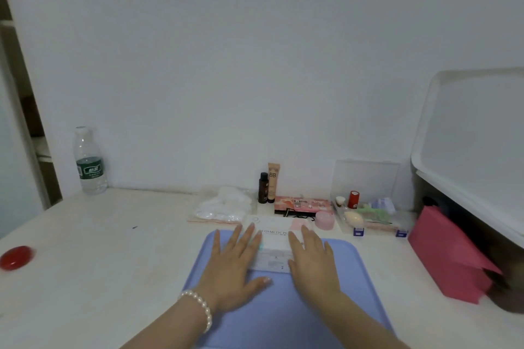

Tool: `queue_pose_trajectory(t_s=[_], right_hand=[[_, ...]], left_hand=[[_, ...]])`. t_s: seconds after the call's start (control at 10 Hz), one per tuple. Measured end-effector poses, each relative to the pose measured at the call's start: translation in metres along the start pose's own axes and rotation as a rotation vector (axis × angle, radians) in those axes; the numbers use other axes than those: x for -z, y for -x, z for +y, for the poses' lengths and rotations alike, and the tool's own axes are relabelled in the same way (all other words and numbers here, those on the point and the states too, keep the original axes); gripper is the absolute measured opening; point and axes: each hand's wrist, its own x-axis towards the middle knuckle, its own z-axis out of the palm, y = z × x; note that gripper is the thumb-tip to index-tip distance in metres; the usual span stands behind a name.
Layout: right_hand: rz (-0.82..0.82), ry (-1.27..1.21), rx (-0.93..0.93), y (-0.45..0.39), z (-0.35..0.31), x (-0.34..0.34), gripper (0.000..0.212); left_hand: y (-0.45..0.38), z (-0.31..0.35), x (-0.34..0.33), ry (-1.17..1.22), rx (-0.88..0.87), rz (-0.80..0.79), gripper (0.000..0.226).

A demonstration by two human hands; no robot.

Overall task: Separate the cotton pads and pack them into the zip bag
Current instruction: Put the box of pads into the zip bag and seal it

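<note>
Red round object [16,257] at far left on pale bench [113,249]. Water bottle [90,161] upright against wall. Clear zip bag [224,205] of white cotton pads lying flat at bench rear, centre. Blue tray [283,306] in front. Left hand [232,263], pearl bracelet on wrist, flat, fingers straight, grasping nothing. White cosmetic puff box [273,246] between hands on tray's far edge. Right hand [312,261] flat beside box, fingers straight. Clear organiser [371,215] and pink paper [448,258] at right.

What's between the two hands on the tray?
Head view: a white cotton pad box lies between the left hand and right hand, its near part on the blue tray; both hands flat beside it.
</note>
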Motion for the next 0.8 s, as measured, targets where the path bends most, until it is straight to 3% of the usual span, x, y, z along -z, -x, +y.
queue_pose_trajectory(t_s=[0.1,0.3,0.5,0.6,0.7,0.8], right_hand=[[0.078,0.04,0.039,0.01,0.004,-0.012,0.07],[-0.082,-0.045,0.128,0.004,0.015,-0.008,0.062],[-0.137,-0.066,0.11,0.003,0.018,-0.003,0.062],[-0.139,-0.085,0.104,0.006,0.014,0.0,0.062],[-0.228,-0.182,0.105,0.003,0.015,0.012,0.065],[-0.094,-0.689,0.085,-0.014,0.018,0.062,0.049]], left_hand=[[-0.005,0.006,-0.004,-0.028,-0.023,0.058,0.091],[-0.019,0.002,-0.004,0.073,0.012,-0.086,0.114],[-0.026,0.005,0.009,0.118,0.074,-0.144,0.069],[-0.026,0.006,0.013,0.133,0.08,-0.18,0.069],[-0.023,0.007,0.012,0.146,0.086,-0.166,0.07],[-0.022,0.009,0.016,0.154,0.086,-0.185,0.071]])
